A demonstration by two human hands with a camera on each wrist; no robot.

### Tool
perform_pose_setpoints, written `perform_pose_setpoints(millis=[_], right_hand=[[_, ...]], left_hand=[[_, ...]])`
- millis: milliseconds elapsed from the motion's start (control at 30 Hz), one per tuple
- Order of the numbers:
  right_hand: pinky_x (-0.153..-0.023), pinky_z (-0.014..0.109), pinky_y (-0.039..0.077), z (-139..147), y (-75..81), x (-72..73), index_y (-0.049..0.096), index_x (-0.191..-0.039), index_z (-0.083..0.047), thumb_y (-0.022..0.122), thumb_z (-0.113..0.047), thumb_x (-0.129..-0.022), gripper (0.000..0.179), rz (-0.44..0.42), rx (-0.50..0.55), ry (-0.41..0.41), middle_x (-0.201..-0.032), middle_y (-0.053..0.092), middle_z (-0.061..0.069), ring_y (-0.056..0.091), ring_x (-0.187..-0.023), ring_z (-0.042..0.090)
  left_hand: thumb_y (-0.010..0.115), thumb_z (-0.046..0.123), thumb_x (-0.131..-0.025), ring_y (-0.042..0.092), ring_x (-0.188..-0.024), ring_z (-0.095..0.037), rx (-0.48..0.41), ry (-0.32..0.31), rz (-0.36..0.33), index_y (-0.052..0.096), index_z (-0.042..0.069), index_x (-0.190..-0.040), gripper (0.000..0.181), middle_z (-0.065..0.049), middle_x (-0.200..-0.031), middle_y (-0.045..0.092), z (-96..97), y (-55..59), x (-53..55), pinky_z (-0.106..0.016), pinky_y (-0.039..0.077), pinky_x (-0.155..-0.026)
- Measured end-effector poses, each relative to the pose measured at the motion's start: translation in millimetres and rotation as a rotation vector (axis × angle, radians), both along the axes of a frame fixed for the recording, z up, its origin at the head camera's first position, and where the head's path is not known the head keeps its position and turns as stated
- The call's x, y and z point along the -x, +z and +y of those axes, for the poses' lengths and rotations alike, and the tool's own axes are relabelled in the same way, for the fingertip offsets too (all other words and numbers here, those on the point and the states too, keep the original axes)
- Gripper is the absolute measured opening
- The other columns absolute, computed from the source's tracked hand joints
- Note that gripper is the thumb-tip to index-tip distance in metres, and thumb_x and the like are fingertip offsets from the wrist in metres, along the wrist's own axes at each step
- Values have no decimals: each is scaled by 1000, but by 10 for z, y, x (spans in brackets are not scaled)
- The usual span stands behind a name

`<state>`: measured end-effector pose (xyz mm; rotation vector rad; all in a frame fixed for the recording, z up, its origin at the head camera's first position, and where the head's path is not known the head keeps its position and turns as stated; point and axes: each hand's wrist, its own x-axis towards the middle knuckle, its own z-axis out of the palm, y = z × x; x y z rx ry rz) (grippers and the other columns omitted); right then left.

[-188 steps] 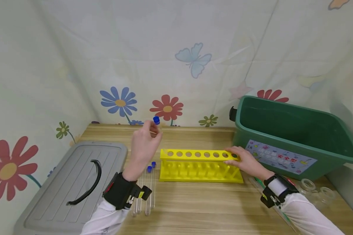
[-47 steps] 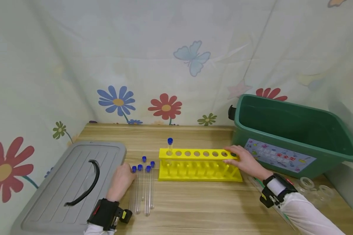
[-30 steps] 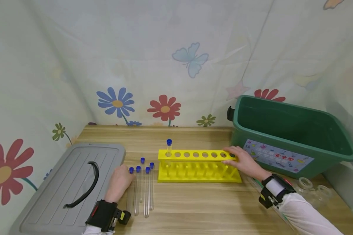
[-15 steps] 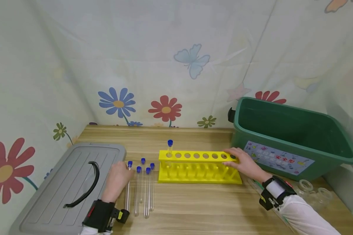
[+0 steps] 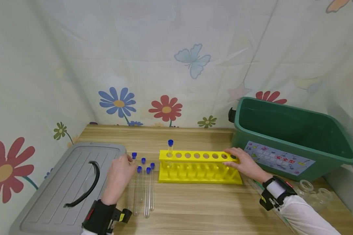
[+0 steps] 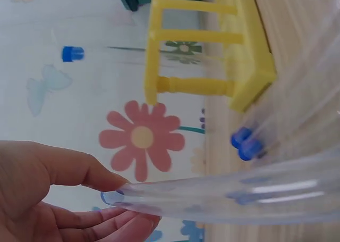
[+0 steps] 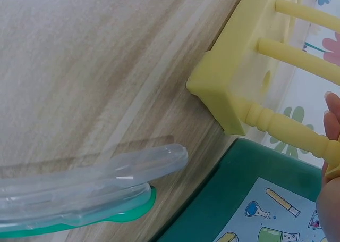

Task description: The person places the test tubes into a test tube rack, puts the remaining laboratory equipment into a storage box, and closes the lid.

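Note:
My left hand (image 5: 119, 176) pinches a clear test tube (image 6: 212, 202) near its blue-capped end, thumb on one side and fingers on the other. The tube's cap (image 5: 134, 155) shows just past the fingertips in the head view. Right beside it, several more blue-capped test tubes (image 5: 147, 195) lie on the table. The yellow test tube rack (image 5: 200, 179) stands in the middle, with one capped tube (image 5: 170, 146) upright in its leftmost hole. My right hand (image 5: 243, 163) grips the right end of the rack's top bar, fingers over it and thumb in front.
A grey lid (image 5: 58, 182) with a black handle lies at the left. At the right stands a green bin (image 5: 282, 143). Glass bottles (image 5: 319, 197) and clear and green rod-like pieces (image 7: 95, 199) lie near my right forearm. A printed curtain (image 5: 129, 58) hangs behind.
A capped tube, earlier in my left hand, now stands in the rack. The left hand went back to the lying tubes, took another and raised its capped end slightly. My right hand stays put.

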<state>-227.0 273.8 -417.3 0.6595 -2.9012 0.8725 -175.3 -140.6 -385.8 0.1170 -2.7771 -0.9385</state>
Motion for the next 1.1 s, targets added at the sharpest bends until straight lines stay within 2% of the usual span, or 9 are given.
perform_pose_setpoints(millis=[200, 400, 767, 1100], right_hand=[[-88, 54, 34, 6, 0, -2, 50, -126, -1, 60, -38, -85, 56, -3, 8, 1, -121, 49, 16, 42, -107, 32], [-88, 55, 34, 8, -9, 6, 50, -125, -1, 60, -38, -84, 55, -1, 11, 0, -121, 49, 16, 42, -107, 32], [-88, 55, 33, 12, -10, 15, 50, -125, 0, 61, -39, -84, 58, -3, 11, 2, -120, 49, 15, 42, -106, 32], [-88, 55, 33, 7, -11, 10, 51, -124, 0, 61, -38, -84, 56, 22, 4, 0, -120, 50, 16, 43, -105, 32]], left_hand=[[61, 8, -79, 42, -41, -14, -25, -1, 72, 58, -4, -92, 18, -8, -65, 55, 96, 140, -35, -26, 31, -35], [64, 9, -80, 44, -44, -15, -44, -4, 174, 58, -3, -94, 19, -9, -69, 56, 194, 251, -93, -27, 35, -37], [66, 3, -77, 50, -55, -19, -29, -72, 484, 60, -3, -88, 15, -6, -66, 55, 389, 422, -98, -27, 44, -49], [66, 1, -78, 53, -59, -17, -90, -155, 582, 58, -3, -92, 17, -6, -69, 56, 621, 616, -44, -24, 47, -53]])
